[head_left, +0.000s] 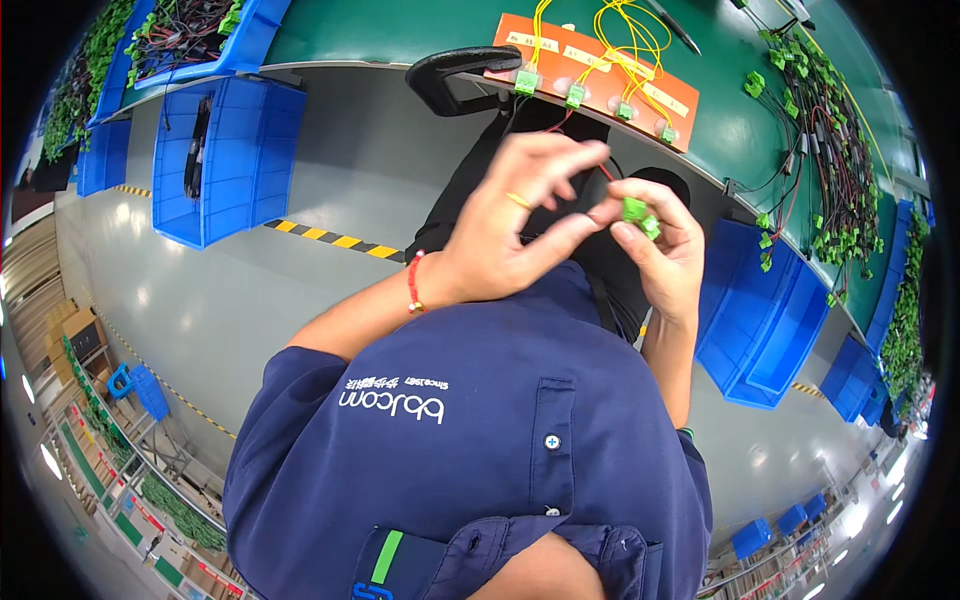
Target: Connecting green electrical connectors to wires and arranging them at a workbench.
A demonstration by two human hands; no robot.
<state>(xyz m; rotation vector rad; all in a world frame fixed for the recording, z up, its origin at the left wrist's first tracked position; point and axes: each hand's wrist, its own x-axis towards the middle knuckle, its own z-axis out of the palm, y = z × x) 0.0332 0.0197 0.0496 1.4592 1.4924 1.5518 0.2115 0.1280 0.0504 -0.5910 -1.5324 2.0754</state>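
My right hand (pixel 662 240) pinches a small bright green terminal connector (pixel 638 216) between thumb and fingers, above my lap. Beside it, my left hand (pixel 525 205) is open, its index finger and thumb spread apart. The left thumb tip comes close to the right fingertips; whether they touch I cannot tell. A short piece of red and black wire (pixel 606 172) shows between the two hands, partly hidden by the fingers. Just beyond them, an orange board (pixel 600 85) at the table edge carries several green connectors (pixel 575 96) with yellow wires (pixel 640 50) looping above it.
A black clamp (pixel 450 80) grips the edge of the green table (pixel 380 35) left of the board. On the right lies a heap of wired green connectors (pixel 825 140). Blue bins (pixel 225 160) hang below the table at left, and another blue bin (pixel 760 320) at right.
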